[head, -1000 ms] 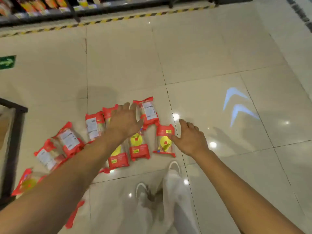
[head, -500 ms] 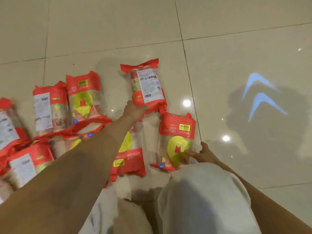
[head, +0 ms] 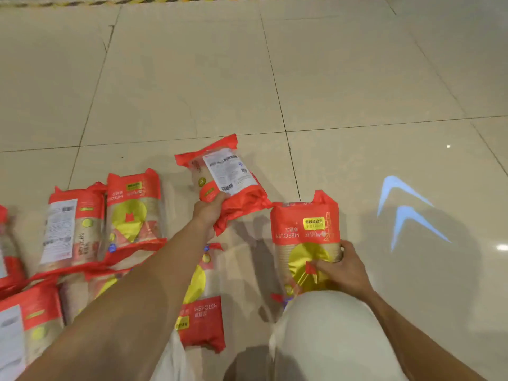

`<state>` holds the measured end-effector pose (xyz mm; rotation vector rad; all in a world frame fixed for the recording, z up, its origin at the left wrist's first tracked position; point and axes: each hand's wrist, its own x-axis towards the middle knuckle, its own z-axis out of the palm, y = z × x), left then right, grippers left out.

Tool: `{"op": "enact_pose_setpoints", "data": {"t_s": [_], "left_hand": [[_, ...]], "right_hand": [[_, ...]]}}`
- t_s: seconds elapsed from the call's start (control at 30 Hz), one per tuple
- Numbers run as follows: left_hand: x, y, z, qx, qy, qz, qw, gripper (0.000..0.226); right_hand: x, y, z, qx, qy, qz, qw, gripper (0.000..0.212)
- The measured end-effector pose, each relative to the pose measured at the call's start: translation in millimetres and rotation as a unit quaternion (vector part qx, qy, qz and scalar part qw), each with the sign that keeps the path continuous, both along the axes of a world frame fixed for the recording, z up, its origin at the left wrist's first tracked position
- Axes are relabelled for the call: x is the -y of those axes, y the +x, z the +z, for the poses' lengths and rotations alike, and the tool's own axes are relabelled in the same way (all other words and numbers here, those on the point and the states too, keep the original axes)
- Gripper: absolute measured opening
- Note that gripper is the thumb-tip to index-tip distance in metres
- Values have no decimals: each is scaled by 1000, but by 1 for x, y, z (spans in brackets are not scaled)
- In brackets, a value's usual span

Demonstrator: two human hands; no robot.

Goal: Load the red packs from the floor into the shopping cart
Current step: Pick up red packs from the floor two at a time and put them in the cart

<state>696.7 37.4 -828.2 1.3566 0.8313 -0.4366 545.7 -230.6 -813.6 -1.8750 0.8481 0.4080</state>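
Several red packs lie on the beige tiled floor. My left hand (head: 208,213) grips one red pack (head: 225,177) by its near end, white label up, tilted and raised off the tiles. My right hand (head: 342,270) holds a second red pack (head: 305,237) with a yellow disc on its front, fingers curled round its lower right edge. More packs lie to the left: one with a yellow disc (head: 134,210), one label-up (head: 72,229), and one near my legs (head: 202,303). The shopping cart is out of view.
My knees in light trousers (head: 330,339) fill the bottom of the view. A blue double-arrow light mark (head: 406,213) shines on the floor at the right. A yellow-black hazard stripe (head: 192,0) runs along the top edge.
I have crouched lower, closer to the packs. My left hand has lifted and tilted its pack; my right hand has closed round the yellow-disc pack and raised its far end.
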Motion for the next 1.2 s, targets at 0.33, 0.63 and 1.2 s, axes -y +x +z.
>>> {"op": "enact_pose_setpoints", "data": {"t_s": [0.33,0.63,1.2], "left_hand": [[-121,-55,527,226,118,125,959,51],[-200,-234,830,298,240,139,913,51],[-233,-775,882,137,362,611,690,77]], "right_hand": [[-45,57,496,177,46,63,981,67],[-170,62,803,307,168,209,913,60],[-482,-271,866,191,364,611,676,47]]}}
